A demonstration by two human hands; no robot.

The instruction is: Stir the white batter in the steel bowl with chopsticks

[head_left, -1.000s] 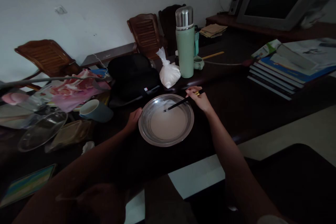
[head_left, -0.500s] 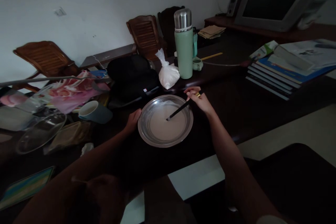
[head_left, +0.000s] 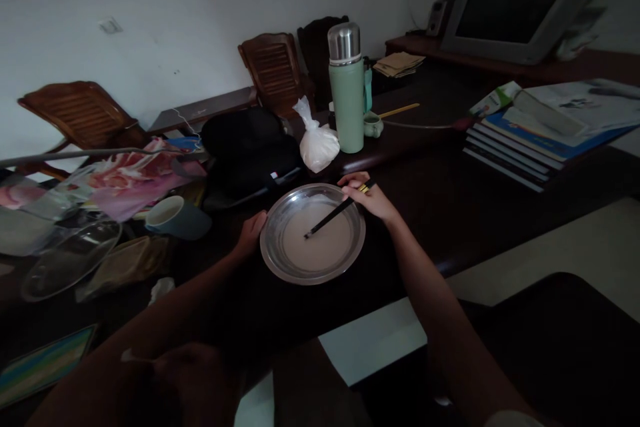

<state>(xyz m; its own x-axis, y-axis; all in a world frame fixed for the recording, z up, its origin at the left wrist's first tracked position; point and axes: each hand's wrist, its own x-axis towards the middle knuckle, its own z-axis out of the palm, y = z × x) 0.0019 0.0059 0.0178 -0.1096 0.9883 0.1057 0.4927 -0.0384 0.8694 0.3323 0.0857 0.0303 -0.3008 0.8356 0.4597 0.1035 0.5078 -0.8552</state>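
A shallow metal basin (head_left: 270, 263) stands on the dark table, holding a pale, milky liquid (head_left: 325, 243). At its left rim my left hand (head_left: 251, 232) is closed, gripping the edge with the fingers partly hidden. My right hand (head_left: 367, 195), over the right rim, is closed around black chopsticks (head_left: 327, 219) with a gold band near the top. They slant down to the left, and their tips meet the liquid; whether it is one stick or a pair I cannot tell. Behind the basin sits a knotted plastic bag of white powder (head_left: 320, 149).
A green thermos (head_left: 348, 103) and small green cup (head_left: 373, 125) stand behind. To the left are a black bag (head_left: 245, 153), a mug (head_left: 179, 217) and a clear lid (head_left: 73, 261). Books (head_left: 520, 147) lie right. Another, dim hand (head_left: 187, 370) holds a thin stick at lower left.
My right hand has moved left over the rim, and the chopstick tips have shifted left and slightly nearer through the liquid. My left hand stays on the basin's rim.
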